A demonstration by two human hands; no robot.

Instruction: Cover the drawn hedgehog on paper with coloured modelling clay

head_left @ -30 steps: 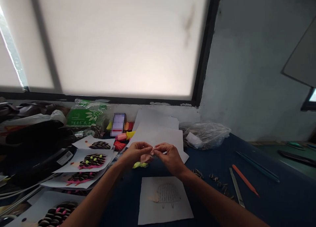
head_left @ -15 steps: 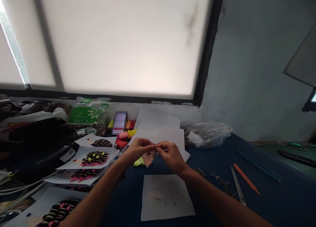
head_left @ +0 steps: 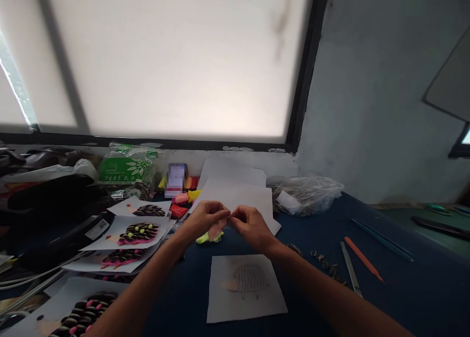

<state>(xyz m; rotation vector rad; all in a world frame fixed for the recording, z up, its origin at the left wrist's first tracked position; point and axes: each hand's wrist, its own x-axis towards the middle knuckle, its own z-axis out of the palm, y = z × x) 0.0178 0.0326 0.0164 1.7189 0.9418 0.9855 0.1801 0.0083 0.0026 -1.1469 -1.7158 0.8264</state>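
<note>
My left hand point(head_left: 207, 218) and my right hand point(head_left: 253, 225) meet above the middle of the desk, both closed in a pinch with the fingertips nearly touching. A small peach-coloured plastic packet point(head_left: 219, 229) shows just below my left fingers, which seem to grip its upper end. What my right fingertips pinch is too small to make out. Behind the packet lies a yellow-green packet point(head_left: 203, 238). Closer to me is a white paper square point(head_left: 223, 312) with a pencil hedgehog drawing point(head_left: 251, 278), whose face is coloured peach.
Finished hedgehog cards point(head_left: 137, 234) with seeds overlap on the left. Colourful packets point(head_left: 178, 211), a phone point(head_left: 176, 180) and a green seed bag point(head_left: 125, 168) stand behind. Rightward are loose seeds point(head_left: 325, 263), a grey blade-like tool point(head_left: 350, 268), an orange tool point(head_left: 363, 259) and a clear bag point(head_left: 308, 195).
The peach packet has shifted slightly left, now overlapping the yellow-green packet. My fingertips remain close together, with my right hand a little farther from the packet. The view has moved slightly.
</note>
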